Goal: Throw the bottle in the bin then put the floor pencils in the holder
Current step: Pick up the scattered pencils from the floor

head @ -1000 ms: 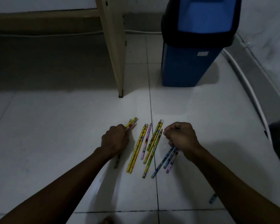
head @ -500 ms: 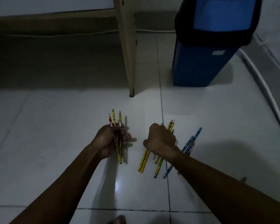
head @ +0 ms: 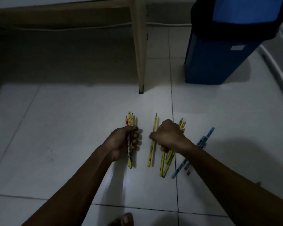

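I am gripping a small bundle of pencils (head: 129, 144) in my left hand (head: 122, 143), fingers curled round their middles so the points stick out toward the desk leg. My right hand (head: 168, 137) is closing, knuckles up, over the loose yellow pencils (head: 166, 162) lying on the floor; I cannot tell whether they are properly caught yet, since my fist is hiding the fingertips.

The blue bin (head: 219, 62) is standing well apart, beyond the pencils and to the right, beside the wooden desk leg (head: 140, 54). I am seeing no bottle on the floor, so I am judging that part done. The holder is not in view.

On the white tiled floor (head: 64, 136) a single yellow pencil (head: 152, 144) is lying just beside my right thumb, and a few blue pencils (head: 193, 154) are fanned out partly under my right forearm.

To do this well, I am thinking of raking the yellow ones together first, keeping all the points facing one way, then passing them into the left bundle before reaching for the blue ones. Squeezing too few at once risks them rolling away.
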{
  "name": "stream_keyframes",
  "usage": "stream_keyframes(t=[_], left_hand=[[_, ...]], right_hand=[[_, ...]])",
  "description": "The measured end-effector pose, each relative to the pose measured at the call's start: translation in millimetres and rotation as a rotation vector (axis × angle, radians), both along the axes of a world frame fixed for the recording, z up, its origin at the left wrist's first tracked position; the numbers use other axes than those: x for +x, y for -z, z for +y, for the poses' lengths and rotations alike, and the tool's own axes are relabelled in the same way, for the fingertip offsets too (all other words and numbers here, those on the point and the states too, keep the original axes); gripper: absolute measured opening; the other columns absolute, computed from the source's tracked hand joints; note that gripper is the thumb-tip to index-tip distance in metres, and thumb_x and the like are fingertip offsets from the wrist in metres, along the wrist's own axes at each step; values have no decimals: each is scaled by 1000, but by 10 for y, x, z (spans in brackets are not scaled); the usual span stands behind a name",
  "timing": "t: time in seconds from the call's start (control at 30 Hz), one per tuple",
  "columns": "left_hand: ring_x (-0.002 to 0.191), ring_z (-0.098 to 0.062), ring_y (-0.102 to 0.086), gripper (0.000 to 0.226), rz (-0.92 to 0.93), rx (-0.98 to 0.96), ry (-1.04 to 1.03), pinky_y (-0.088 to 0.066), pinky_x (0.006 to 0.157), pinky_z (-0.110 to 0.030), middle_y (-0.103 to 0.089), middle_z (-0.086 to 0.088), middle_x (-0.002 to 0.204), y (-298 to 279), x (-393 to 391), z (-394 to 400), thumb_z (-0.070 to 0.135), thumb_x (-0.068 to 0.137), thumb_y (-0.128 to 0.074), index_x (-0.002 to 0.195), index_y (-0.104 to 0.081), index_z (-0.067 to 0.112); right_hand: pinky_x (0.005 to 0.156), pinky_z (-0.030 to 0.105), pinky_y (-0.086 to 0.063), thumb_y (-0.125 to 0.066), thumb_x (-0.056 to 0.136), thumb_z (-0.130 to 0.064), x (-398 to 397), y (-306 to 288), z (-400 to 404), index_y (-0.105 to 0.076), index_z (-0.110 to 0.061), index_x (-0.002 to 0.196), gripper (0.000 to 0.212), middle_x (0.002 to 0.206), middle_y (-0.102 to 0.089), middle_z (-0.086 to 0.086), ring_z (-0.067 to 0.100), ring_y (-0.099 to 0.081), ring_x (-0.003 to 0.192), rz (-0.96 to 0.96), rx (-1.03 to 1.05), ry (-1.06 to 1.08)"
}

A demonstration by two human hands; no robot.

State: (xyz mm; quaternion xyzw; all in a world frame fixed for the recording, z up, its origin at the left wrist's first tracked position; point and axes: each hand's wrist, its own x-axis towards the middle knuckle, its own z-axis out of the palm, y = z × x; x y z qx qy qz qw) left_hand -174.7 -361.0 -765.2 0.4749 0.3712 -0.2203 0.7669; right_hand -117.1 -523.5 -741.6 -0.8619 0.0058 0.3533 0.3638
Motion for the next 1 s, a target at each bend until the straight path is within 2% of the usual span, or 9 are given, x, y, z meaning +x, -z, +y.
stream_keyframes(t=[0.1,0.23,0.3,0.37,0.47,0.57,0.77,0.87,1.0], left_hand=[[54,-18,-50,22,-64,-27,50,-42,57,-31,-53,-6,68,31,11,-76,32,90,-60,89,-61,11],[70,-34,-59,35,-218,-45,216,-46,75,-39,-61,-22,70,-11,19,-219,30,90,-61,82,-67,-3],[66,-32,-61,37,-217,-1,238,-47,71,-36,-61,-22,67,-29,22,-277,26,94,-56,75,-68,-4],[57,-22,-58,37,-174,50,191,-45,57,-29,-61,-15,64,-17,32,-290,27,97,-50,76,-68,2],[50,-15,-50,33,-52,66,34,-35,46,-25,-54,-3,59,30,46,-231,30,100,-42,77,-58,14],[50,-17,-46,29,3,37,-133,-32,49,-27,-46,0,53,57,47,-184,28,101,-38,78,-51,15],[42,-14,-42,21,13,46,-190,-33,40,-21,-40,1,54,94,40,-190,26,96,-53,77,-50,17],[42,-14,-42,19,-9,51,-170,-34,39,-21,-41,0,55,87,31,-224,19,92,-60,75,-50,17],[42,-15,-44,22,3,27,-182,-34,41,-23,-43,0,52,104,42,-207,22,95,-54,75,-48,17]], right_hand=[[33,16,-34,-73,78,-22,-65,-137,39,-67,1,63,28,39,-57,2,14,-51,28,60,174,-17],[40,22,-35,-74,80,-21,-130,-141,50,-67,0,62,29,41,-58,3,14,-49,31,64,267,-52],[38,20,-34,-76,79,-19,-148,-116,7,-66,-2,61,27,43,-57,5,12,-48,30,71,289,-16],[33,15,-33,-79,77,-21,-157,-120,-69,-68,-1,63,26,49,-59,6,11,-48,30,89,310,14],[40,20,-46,-82,73,-31,-111,-41,-206,-71,-1,65,33,52,-63,4,11,-56,37,22,160,46],[72,34,-60,-78,66,-41,-72,105,-285,-73,-9,84,37,81,-72,8,23,-70,75,-158,-184,-22],[76,30,-45,-70,79,-39,-187,96,-214,-55,-12,115,47,117,-59,11,30,-61,108,-235,-392,-165],[75,30,-40,-67,84,-34,-214,95,-172,-54,-12,118,43,122,-57,11,29,-58,112,-277,-440,-204],[85,32,-44,-64,86,-30,-220,102,-165,-52,-13,124,44,126,-56,10,28,-57,116,-285,-479,-233]])
